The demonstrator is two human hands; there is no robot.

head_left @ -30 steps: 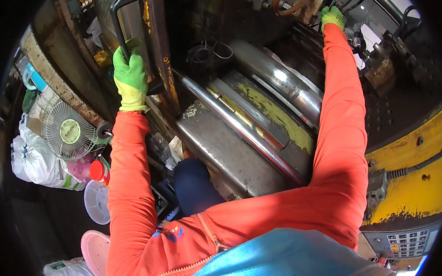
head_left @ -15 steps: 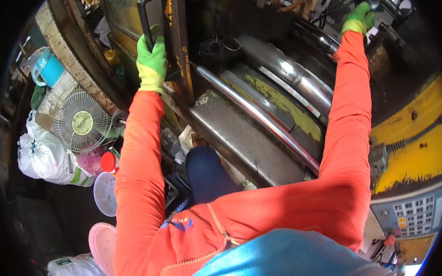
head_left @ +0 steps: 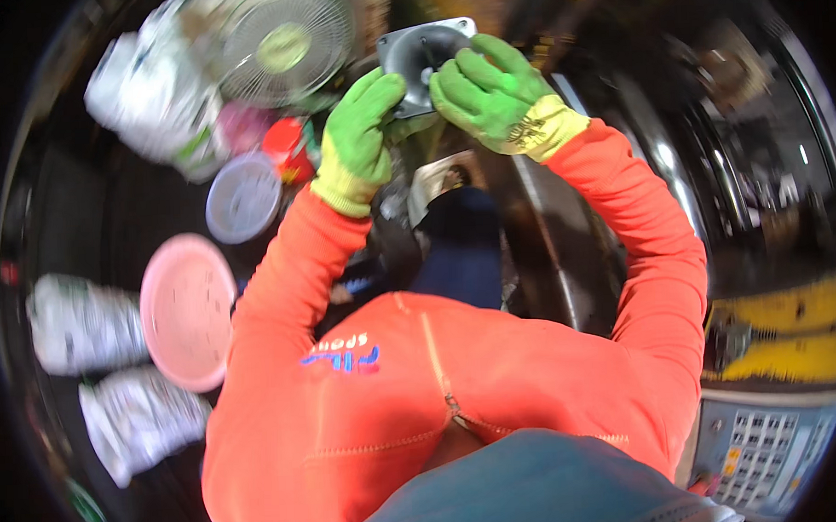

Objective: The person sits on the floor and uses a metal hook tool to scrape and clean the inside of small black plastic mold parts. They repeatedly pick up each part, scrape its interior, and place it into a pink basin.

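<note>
A black, square-flanged horn-shaped part (head_left: 412,51) with a round hollow and corner holes is held up at the top of the view, between my two gloved hands. My left hand (head_left: 360,125), in a green and yellow glove, grips its left edge, and some of those fingers are hidden behind it. On the part's right side, my right hand (head_left: 491,97) has its fingers curled over the rim and front face. Below them, my dark-clothed leg (head_left: 459,246) is beside the machine.
To the left are a fan (head_left: 286,49), a white plastic bag (head_left: 154,95), a red-lidded container (head_left: 288,148), a pale bowl (head_left: 243,198), a pink basin (head_left: 190,310) and white sacks (head_left: 143,418). The machine's metal bars (head_left: 668,165) run along the right, above a button panel (head_left: 761,451).
My left hand has left the black door handle, and my right hand has come away from the machine's far right. Both now hold the black part. The view has swung left.
</note>
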